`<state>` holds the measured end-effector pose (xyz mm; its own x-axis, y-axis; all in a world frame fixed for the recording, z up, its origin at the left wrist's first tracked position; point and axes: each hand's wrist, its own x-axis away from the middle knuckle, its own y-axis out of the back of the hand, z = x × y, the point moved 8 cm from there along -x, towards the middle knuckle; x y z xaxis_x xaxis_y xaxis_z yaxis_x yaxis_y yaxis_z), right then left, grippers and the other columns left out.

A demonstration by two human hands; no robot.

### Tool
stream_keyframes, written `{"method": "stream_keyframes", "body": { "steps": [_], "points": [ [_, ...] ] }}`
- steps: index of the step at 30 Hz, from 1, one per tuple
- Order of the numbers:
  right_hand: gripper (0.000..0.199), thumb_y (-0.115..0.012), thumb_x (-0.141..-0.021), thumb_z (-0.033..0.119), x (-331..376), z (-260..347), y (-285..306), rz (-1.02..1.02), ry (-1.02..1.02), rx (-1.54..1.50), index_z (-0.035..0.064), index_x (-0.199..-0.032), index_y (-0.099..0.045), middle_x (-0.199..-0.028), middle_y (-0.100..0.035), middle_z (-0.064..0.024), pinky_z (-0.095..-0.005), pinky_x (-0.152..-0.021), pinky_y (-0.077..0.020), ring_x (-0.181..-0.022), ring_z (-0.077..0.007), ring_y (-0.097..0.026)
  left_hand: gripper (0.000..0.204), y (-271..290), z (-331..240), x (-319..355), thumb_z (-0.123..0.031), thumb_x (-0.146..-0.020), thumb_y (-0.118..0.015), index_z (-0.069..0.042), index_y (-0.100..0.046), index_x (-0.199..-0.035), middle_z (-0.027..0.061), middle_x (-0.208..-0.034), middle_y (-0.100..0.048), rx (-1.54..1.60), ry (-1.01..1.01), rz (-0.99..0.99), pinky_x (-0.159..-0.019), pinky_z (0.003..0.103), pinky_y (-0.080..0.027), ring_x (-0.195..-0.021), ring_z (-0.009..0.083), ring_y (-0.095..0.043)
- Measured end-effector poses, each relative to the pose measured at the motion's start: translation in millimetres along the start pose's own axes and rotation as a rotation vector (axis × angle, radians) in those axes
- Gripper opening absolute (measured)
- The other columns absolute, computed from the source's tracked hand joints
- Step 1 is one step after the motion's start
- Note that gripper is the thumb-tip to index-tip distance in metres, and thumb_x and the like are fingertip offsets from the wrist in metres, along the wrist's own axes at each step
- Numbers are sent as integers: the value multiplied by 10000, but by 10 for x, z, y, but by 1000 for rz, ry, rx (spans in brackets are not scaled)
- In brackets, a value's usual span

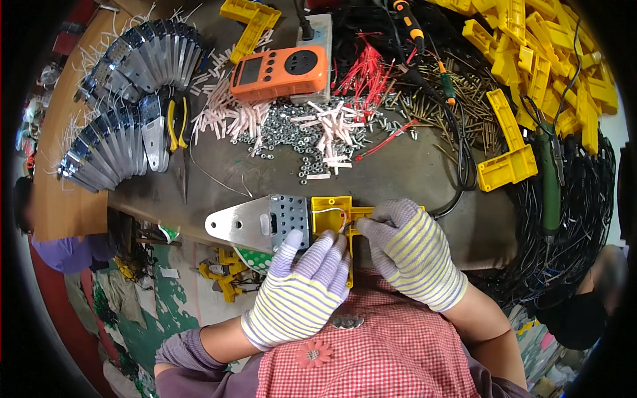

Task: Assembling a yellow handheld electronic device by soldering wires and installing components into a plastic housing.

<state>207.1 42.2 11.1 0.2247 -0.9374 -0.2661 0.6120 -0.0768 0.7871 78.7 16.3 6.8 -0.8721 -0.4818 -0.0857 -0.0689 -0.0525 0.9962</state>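
A yellow plastic housing lies at the table's front edge, with a white wire inside its open compartment. Against its left side sits a tapered metal plate with a perforated end. My left hand, in a striped glove, is closed over the near side of the housing, little finger spread toward the plate; its thumb is hidden. My right hand, gloved alike, pinches a short dark wire at the housing's middle. The right fingertips hide part of the wire and the housing's right end.
Behind lie piles of nuts, pale sleeves, long screws and red wires. An orange meter stands among them. Metal plates and yellow-handled pliers are left; yellow housings, black cables and a green tool right.
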Motion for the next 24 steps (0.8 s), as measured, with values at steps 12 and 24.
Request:
{"method": "stream_keyframes", "body": {
  "steps": [12,24],
  "points": [
    [342,-611,-828,211,-276,176,-133,184,11,148,89,-1133,-705,-893,-589,-137,-391,-642,-517,-818,-287,-633,363,47,41,-54,-266,-821,-536,-29,-655,-1068,190,-1158,-662,133,-23,-45,-1103,557,-357,-1129,332,-619],
    [252,-599,-777,65,-176,82,87,6,-8,-97,84,-1009,-696,-843,-586,-126,-431,-676,-521,-772,-335,-614,338,84,96,-136,-357,-815,-647,-67,-692,-984,105,-1073,-685,126,-104,-44,-1092,552,-332,-1065,256,-635]
  ]
}}
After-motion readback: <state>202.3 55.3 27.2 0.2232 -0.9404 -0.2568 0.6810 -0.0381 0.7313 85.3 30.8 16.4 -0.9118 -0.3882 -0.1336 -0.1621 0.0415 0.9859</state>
